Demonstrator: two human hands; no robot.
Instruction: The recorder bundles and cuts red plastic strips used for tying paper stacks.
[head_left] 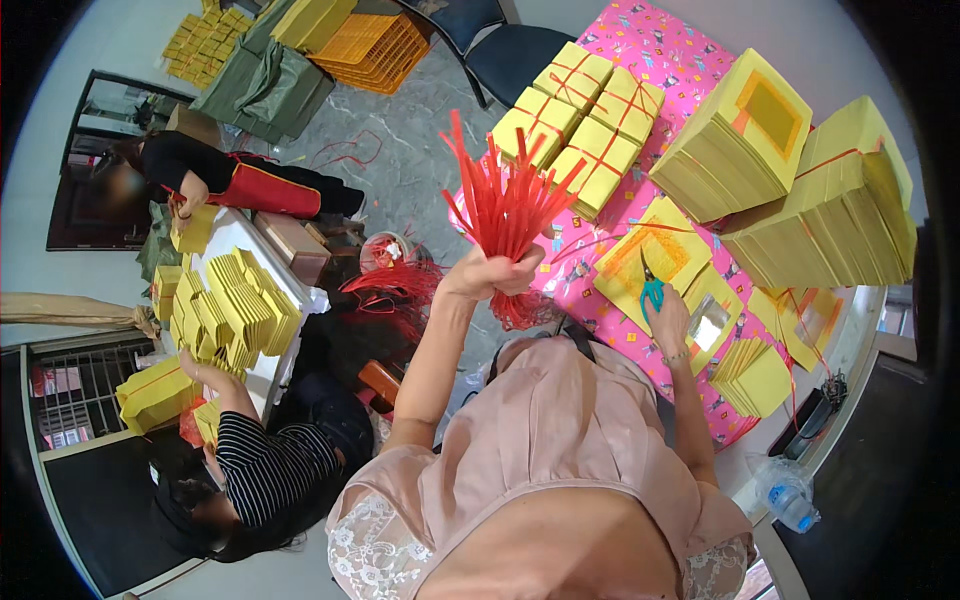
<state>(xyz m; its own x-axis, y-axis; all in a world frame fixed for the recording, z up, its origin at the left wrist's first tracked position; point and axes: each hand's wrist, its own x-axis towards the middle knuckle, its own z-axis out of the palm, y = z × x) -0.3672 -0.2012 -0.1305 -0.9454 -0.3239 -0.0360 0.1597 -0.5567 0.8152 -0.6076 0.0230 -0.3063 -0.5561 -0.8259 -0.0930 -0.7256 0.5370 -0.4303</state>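
My left hand (pixel 494 272) is closed in a fist around a thick bunch of red plastic strips (pixel 510 210), raised in front of me. The strips fan out above the fist, and their tails hang below it. My right hand (pixel 671 325) is closed on the teal handles of a pair of scissors (pixel 651 295) at the pink table. The blades point away from me, over yellow paper sheets (pixel 617 272) with an orange patch. A single red strip (pixel 610 240) runs across the table close to the blades.
Yellow paper bundles tied in red (pixel 585 125) and tall paper stacks (pixel 735 140) stand on the pink tablecloth (pixel 690 45). Loose red strips (pixel 395 290) hang at my left. Two people work at a white table (pixel 285 340) of yellow stacks. A dark chair (pixel 520 65) stands beyond.
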